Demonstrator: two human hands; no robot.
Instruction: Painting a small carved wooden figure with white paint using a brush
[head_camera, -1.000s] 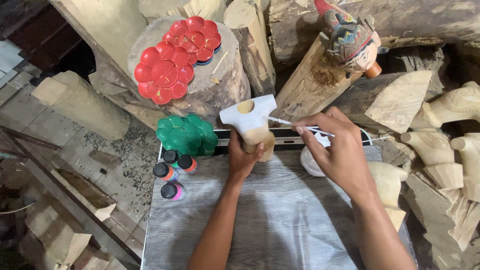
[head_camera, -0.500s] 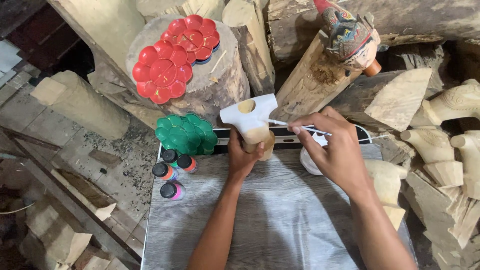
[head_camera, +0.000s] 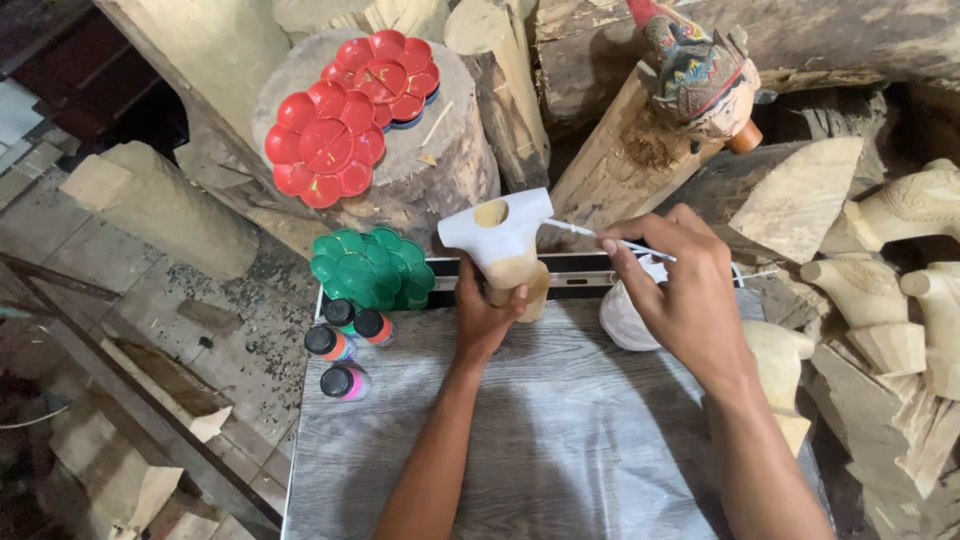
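Note:
My left hand (head_camera: 488, 305) grips the bare lower part of a carved wooden figure (head_camera: 502, 243), holding it upright above the grey board (head_camera: 560, 440). The figure's upper part is coated white and has a round hole in its top. My right hand (head_camera: 680, 290) pinches a thin white paintbrush (head_camera: 612, 239), whose tip touches the figure's right shoulder. A white paint pot (head_camera: 625, 318) sits partly hidden under my right hand.
A green flower-shaped palette (head_camera: 372, 268) and three small paint bottles (head_camera: 342, 350) lie at the board's left corner. Two red palettes (head_camera: 350, 115) rest on a log stump. A painted carved figure (head_camera: 700, 70) lies behind; unpainted wood carvings (head_camera: 890, 300) crowd the right.
The brush tip has shifted slightly along the figure's right side. Both hands otherwise stay in place.

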